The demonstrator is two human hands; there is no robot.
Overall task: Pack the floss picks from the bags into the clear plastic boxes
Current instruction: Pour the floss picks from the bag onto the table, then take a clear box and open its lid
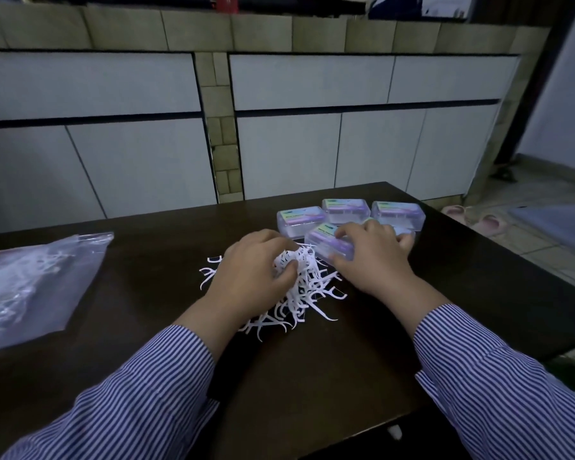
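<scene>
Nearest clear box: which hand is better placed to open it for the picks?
Right. The right hand already rests on the nearest clear box, while the left hand has its fingers closed on a bunch of floss picks.

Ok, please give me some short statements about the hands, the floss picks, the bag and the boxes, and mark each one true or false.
1. The left hand is closed on a bunch of floss picks. True.
2. The right hand rests on the plastic bag. False: it lies on the nearest clear box.
3. The plastic bag lies at the left side of the table. True.
4. All floss picks are already in the boxes. False: a loose pile lies on the table.
5. The boxes stand stacked in one tower. False: they sit side by side in a cluster.
</scene>
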